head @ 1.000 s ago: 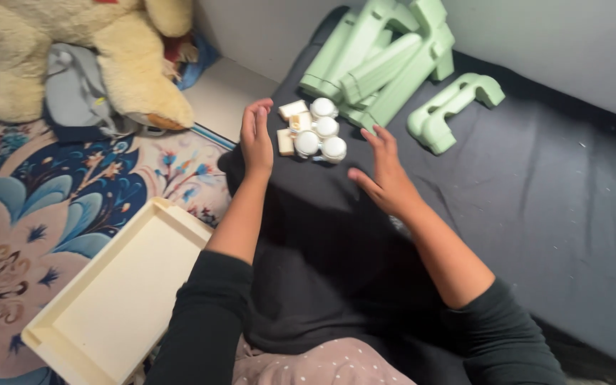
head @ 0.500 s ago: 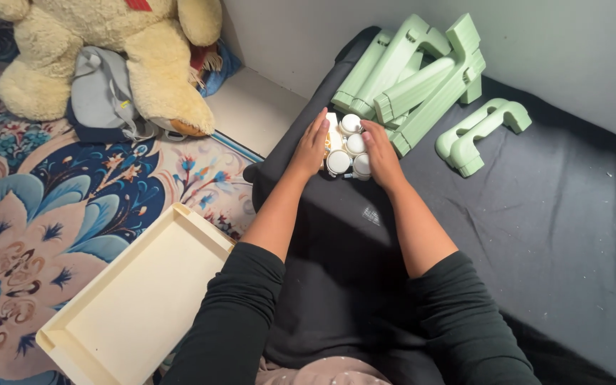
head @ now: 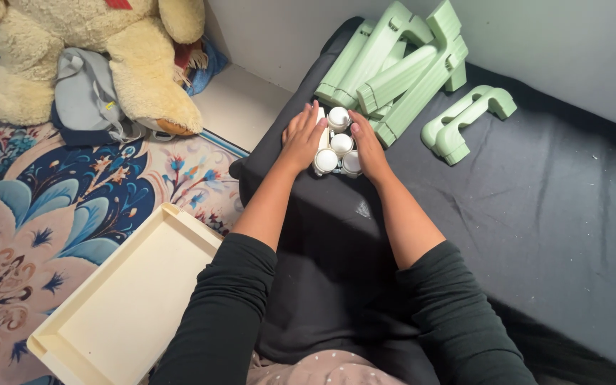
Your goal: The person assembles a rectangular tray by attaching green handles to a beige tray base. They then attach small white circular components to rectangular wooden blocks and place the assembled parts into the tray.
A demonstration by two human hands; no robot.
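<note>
A cluster of several small white round caster wheels (head: 338, 142) sits on a dark mattress (head: 536, 214) near its far left corner. My left hand (head: 301, 137) presses flat against the cluster's left side. My right hand (head: 368, 146) cups its right side. Both hands squeeze the wheels together between them. Just beyond the wheels lies a heap of pale green plastic frame parts (head: 397, 68).
A separate pale green curved piece (head: 465, 122) lies to the right of the heap. A cream tray (head: 119, 306) rests on the patterned rug (head: 37, 228) at lower left. A large plush bear (head: 101, 50) and a grey bag (head: 90, 100) sit at upper left.
My hands, spread apart over the wheels a second ago, have closed in from both sides and now hold the cluster between them. The view has shifted, so everything sits further right.
</note>
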